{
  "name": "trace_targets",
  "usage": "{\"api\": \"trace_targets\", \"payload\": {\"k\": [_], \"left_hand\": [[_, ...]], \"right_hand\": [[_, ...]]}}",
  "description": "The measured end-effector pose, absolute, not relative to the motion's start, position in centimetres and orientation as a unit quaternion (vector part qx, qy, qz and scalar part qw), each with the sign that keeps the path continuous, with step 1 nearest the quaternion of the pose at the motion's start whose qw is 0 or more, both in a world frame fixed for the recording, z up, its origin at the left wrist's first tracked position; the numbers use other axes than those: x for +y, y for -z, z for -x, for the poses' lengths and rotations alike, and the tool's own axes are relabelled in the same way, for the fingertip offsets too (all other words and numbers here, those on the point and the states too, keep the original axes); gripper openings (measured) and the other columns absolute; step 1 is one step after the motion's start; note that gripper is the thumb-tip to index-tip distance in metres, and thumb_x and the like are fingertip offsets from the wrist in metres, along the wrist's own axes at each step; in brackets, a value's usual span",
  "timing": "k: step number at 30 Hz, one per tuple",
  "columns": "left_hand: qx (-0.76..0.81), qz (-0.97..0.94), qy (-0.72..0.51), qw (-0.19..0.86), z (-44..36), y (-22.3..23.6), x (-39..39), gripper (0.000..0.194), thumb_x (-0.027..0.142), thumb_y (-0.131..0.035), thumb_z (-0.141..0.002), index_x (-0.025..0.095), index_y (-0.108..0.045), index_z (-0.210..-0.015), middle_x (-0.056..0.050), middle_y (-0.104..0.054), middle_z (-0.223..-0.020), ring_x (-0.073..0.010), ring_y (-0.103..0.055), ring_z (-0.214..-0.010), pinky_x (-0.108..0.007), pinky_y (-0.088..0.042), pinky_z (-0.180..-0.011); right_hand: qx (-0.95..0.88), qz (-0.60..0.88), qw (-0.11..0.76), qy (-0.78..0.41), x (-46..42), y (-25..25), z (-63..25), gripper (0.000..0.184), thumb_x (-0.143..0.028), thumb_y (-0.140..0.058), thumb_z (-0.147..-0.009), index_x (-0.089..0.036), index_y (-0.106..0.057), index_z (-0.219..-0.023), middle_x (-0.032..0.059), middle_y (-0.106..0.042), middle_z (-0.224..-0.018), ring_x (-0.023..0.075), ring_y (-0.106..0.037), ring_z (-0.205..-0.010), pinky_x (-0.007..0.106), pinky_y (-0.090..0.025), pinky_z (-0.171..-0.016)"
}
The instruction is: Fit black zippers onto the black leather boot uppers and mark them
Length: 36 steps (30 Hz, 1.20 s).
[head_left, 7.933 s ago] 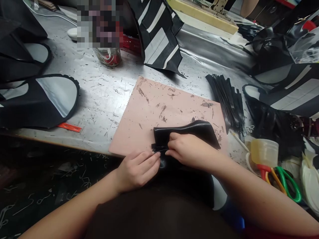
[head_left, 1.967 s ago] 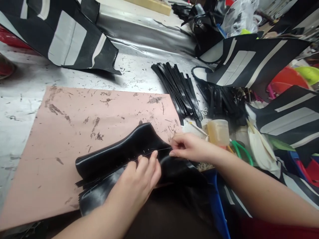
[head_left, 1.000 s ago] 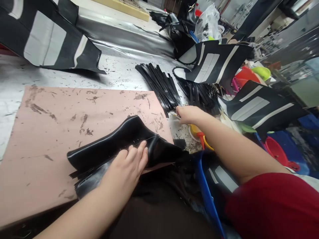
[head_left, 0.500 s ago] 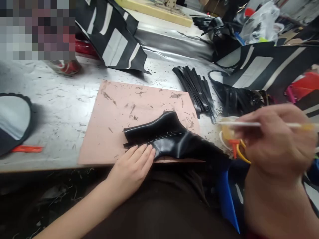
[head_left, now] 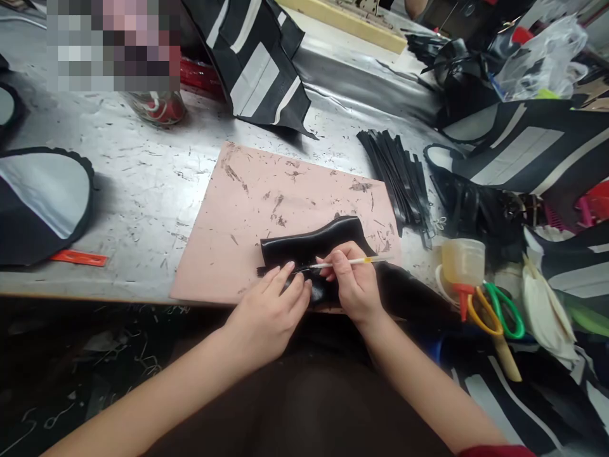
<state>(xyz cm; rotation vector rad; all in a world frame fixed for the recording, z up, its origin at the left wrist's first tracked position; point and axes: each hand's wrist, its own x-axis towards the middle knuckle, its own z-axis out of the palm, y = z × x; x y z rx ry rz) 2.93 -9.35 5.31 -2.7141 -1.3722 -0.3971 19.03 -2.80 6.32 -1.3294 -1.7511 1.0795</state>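
On the pink mat (head_left: 209, 241), the left hand (head_left: 266, 311) presses black leather (head_left: 309, 246), the right hand (head_left: 356, 285) pinching a slim stick (head_left: 373, 259) by an apparently unfinished seam (head_left: 303, 269).

Silver-grey worktop (head_left: 147, 178) strewn with dark scraps, 1 pink board (head_left: 257, 216) flat at the front edge, black strips (head_left: 399, 181) bunched at its right side, 1 orange strip (head_left: 80, 258) near the front left, 1 clear jar (head_left: 159, 109) farther back.
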Motion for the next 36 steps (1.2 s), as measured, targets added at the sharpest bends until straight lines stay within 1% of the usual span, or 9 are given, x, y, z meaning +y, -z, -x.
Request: {"api": "trace_targets", "payload": {"k": [5, 10, 17, 20, 23, 25, 27, 31, 36], "left_hand": [[-0.445, 0.882, 0.148, 0.042, -3.07, -5.22, -9.24, 0.039, 0.010, -0.045, -0.076, 0.003, -0.058, -0.113, -0.014, -0.062, -0.114, -0.0320, -0.052, -0.113, -0.041, -0.045, -0.094], [-0.445, 0.881, 0.157, 0.043, -3.21, -5.07, -9.24, 0.039, 0.010, -0.045, -0.076, 0.002, -0.059, -0.111, -0.015, -0.062, -0.112, -0.0323, -0.053, -0.112, -0.041, -0.045, -0.094], [-0.446, 0.882, 0.149, 0.041, -3.19, -5.07, -9.27, 0.039, 0.010, -0.045, -0.076, 0.002, -0.058, -0.112, -0.015, -0.062, -0.112, -0.0316, -0.052, -0.113, -0.041, -0.044, -0.095], [-0.447, 0.881, 0.150, 0.042, -3.16, -5.05, -9.25, 0.039, 0.010, -0.045, -0.076, 0.003, -0.058, -0.111, -0.014, -0.063, -0.112, -0.0317, -0.052, -0.113, -0.041, -0.044, -0.095], [-0.445, 0.881, 0.156, 0.043, -3.15, -5.01, -9.24, 0.039, 0.011, -0.045, -0.076, 0.002, -0.058, -0.111, -0.015, -0.063, -0.111, -0.0321, -0.053, -0.112, -0.041, -0.045, -0.094], [-0.445, 0.881, 0.158, 0.041, -3.16, -5.00, -9.24, 0.039, 0.011, -0.045, -0.076, 0.001, -0.058, -0.111, -0.015, -0.063, -0.111, -0.0325, -0.053, -0.112, -0.041, -0.045, -0.094], [-0.446, 0.881, 0.156, 0.040, -3.17, -5.01, -9.25, 0.039, 0.010, -0.044, -0.076, 0.002, -0.059, -0.111, -0.015, -0.063, -0.111, -0.0326, -0.053, -0.112, -0.041, -0.045, -0.094], [-0.444, 0.882, 0.154, 0.046, -3.20, -5.03, -9.26, 0.039, 0.011, -0.043, -0.076, 0.003, -0.059, -0.110, -0.014, -0.063, -0.111, -0.0318, -0.053, -0.112, -0.041, -0.045, -0.094], [-0.444, 0.882, 0.154, 0.045, -3.22, -5.00, -9.25, 0.039, 0.011, -0.044, -0.075, 0.002, -0.059, -0.110, -0.014, -0.063, -0.111, -0.0321, -0.053, -0.112, -0.041, -0.045, -0.094]], "right_hand": [[-0.711, 0.503, 0.289, -0.397, -2.75, -6.60, -19.11, 0.022, -0.035, -0.040, -0.089, -0.020, -0.050, -0.077, 0.0004, -0.059, -0.066, 0.0120, -0.057, -0.058, 0.023, -0.047, -0.056], [-0.740, 0.485, 0.278, -0.373, -2.77, -6.53, -19.07, 0.018, -0.032, -0.040, -0.089, -0.020, -0.050, -0.079, 0.0004, -0.058, -0.067, 0.0118, -0.058, -0.059, 0.023, -0.047, -0.057], [-0.770, 0.488, 0.240, -0.333, -2.73, -6.81, -19.03, 0.019, -0.032, -0.039, -0.089, -0.020, -0.049, -0.078, 0.0019, -0.059, -0.068, 0.0129, -0.058, -0.059, 0.023, -0.046, -0.057], [-0.774, 0.482, 0.247, -0.328, -2.70, -6.74, -18.98, 0.018, -0.029, -0.039, -0.090, -0.020, -0.049, -0.078, 0.0012, -0.058, -0.066, 0.0125, -0.058, -0.059, 0.023, -0.046, -0.057], [-0.778, 0.463, 0.275, -0.322, -2.70, -6.53, -18.95, 0.017, -0.027, -0.041, -0.089, -0.019, -0.050, -0.078, 0.0010, -0.059, -0.067, 0.0122, -0.058, -0.060, 0.023, -0.046, -0.057], [-0.783, 0.455, 0.286, -0.313, -2.70, -6.39, -18.95, 0.017, -0.027, -0.042, -0.089, -0.019, -0.050, -0.077, 0.0002, -0.058, -0.065, 0.0117, -0.057, -0.057, 0.022, -0.045, -0.055], [-0.785, 0.453, 0.290, -0.307, -2.69, -6.30, -18.95, 0.017, -0.027, -0.042, -0.089, -0.019, -0.050, -0.076, -0.0005, -0.057, -0.062, 0.0112, -0.056, -0.054, 0.022, -0.044, -0.053], [-0.787, 0.446, 0.297, -0.305, -2.64, -6.30, -18.94, 0.016, -0.026, -0.042, -0.089, -0.019, -0.050, -0.077, 0.0000, -0.059, -0.065, 0.0110, -0.057, -0.056, 0.022, -0.045, -0.054], [-0.791, 0.446, 0.293, -0.300, -2.62, -6.38, -18.93, 0.016, -0.025, -0.042, -0.090, -0.019, -0.050, -0.077, -0.0007, -0.057, -0.063, 0.0105, -0.056, -0.054, 0.021, -0.044, -0.053]]}}
